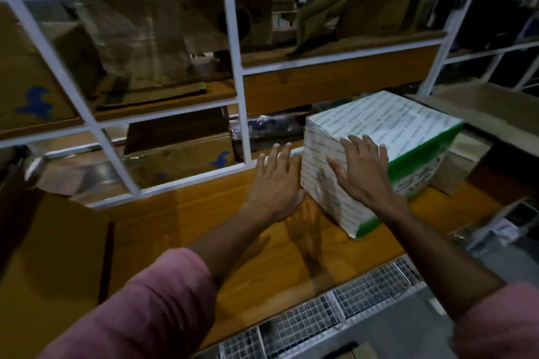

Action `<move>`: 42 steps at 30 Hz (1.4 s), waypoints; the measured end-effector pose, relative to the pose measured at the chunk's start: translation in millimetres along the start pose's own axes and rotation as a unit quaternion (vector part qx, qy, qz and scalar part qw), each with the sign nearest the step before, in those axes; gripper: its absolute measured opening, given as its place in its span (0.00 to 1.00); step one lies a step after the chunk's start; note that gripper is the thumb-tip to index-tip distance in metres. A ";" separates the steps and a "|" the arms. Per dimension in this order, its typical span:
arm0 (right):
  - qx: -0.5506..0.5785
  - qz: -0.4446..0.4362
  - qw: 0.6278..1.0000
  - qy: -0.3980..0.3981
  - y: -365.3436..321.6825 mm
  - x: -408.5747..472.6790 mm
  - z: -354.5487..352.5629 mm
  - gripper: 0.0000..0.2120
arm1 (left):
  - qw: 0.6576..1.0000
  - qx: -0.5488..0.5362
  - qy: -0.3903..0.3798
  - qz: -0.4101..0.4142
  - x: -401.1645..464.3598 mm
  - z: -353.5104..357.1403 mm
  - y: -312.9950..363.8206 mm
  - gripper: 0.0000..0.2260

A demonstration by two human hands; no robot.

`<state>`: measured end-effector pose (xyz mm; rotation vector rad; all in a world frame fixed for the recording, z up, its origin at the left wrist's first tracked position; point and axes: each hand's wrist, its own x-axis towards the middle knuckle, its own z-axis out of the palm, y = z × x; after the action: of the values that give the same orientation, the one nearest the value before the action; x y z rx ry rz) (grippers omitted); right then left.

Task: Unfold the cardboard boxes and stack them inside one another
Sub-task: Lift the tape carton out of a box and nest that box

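Observation:
A white box with lines of small print and a green band [388,128] stands closed on the wooden tabletop [180,230], at the right of centre. My right hand [361,172] lies flat with spread fingers on the box's near top corner. My left hand [275,183] is open just left of the box, fingers apart, close to its left face; I cannot tell if it touches. A large brown cardboard box [52,248] sits at the left edge of the table. Brown flattened cardboard [478,114] lies behind the white box at the right.
A white metal shelf frame [242,90] rises behind the table, holding brown boxes with blue logos [180,151] and other cartons. A wire mesh panel [320,318] runs along the table's near edge. Pink sleeves cover both my upper arms.

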<state>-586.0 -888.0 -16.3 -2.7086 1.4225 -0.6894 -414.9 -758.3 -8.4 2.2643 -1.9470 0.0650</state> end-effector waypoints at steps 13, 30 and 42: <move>0.006 0.049 0.998 -0.026 8.7 -24.9 48.0 0.25 | 0.995 -0.040 -0.020 0.094 46.6 49.8 36.5 0.41; 0.175 -0.080 0.972 0.136 -118.3 -126.1 76.3 0.12 | 0.964 -0.096 0.249 0.003 -87.5 27.0 -44.1 0.36; 0.343 -0.048 0.926 0.149 -146.1 -122.2 38.6 0.11 | 0.970 0.078 0.232 -0.004 -108.1 -23.7 -56.3 0.24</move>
<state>-517.0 -713.6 -67.4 -2.1787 0.8401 -1.3488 -374.5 -640.9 -4.4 2.0972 -1.7285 0.7029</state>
